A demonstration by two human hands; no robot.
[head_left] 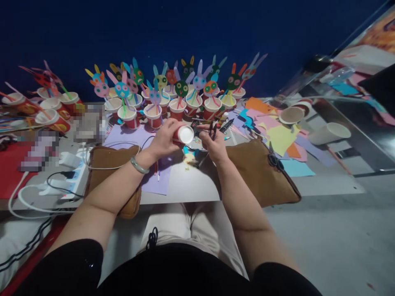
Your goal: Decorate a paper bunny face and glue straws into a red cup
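Left hand (166, 139), one: fingers curled narrow around a red paper cup (186, 134), tilted, its white round end turned toward the wearer. Right hand (216, 144), one: fingers closed on black scissors (212, 129), just right of the cup; whether the blades touch it cannot be told. Bracelet (140, 165), pale green, one, on the wrist behind the left fingers. Paper cutout (189, 158), yellow and blue, on the table between the two sets of fingers, nearer the wearer. Paper cups (177, 109), red and white, a crowd of them beyond the fingers, bearing colourful long-eared paper figures (181, 87) on stems. Purple paper (157, 183), below and left of the left fingers. Paper scraps (285, 139), multicoloured, right of the right fingers. Brown cushions (257, 174), two, nearer the wearer than the fingers, one to either side.
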